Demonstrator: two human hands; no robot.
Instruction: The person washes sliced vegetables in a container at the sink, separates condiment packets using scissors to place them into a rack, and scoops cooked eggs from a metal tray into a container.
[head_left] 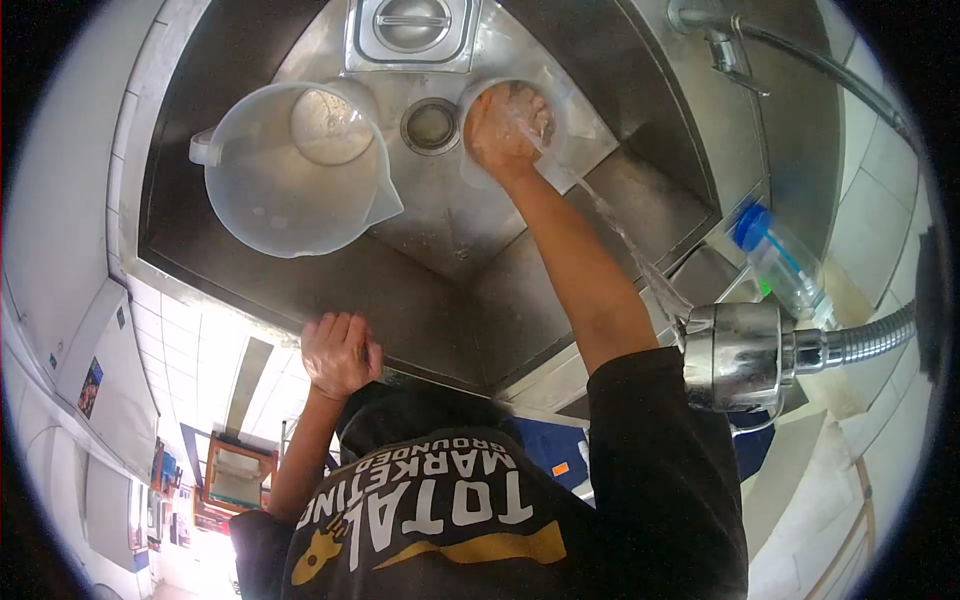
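My right hand (pixel 508 125) is down inside a small translucent plastic container (pixel 478 170) on the sink floor, fingers curled. Running water and the container wall blur whatever they grip. A stream of water falls into it from the metal spray head (pixel 735 355) at the right. My left hand (pixel 340 352) is closed in a loose fist by the sink's front edge, with nothing visible in it. A large translucent measuring jug (pixel 290 205), its handle at the left and its spout at the right, stands in the sink to the left of the drain (pixel 431 127).
A lidded steel container (pixel 412 30) lies at the far end of the sink (pixel 440 225). A second tap (pixel 725 50) is at the upper right. On the right ledge lies a clear bottle with a blue cap (pixel 752 228), near the flexible metal hose (pixel 870 340).
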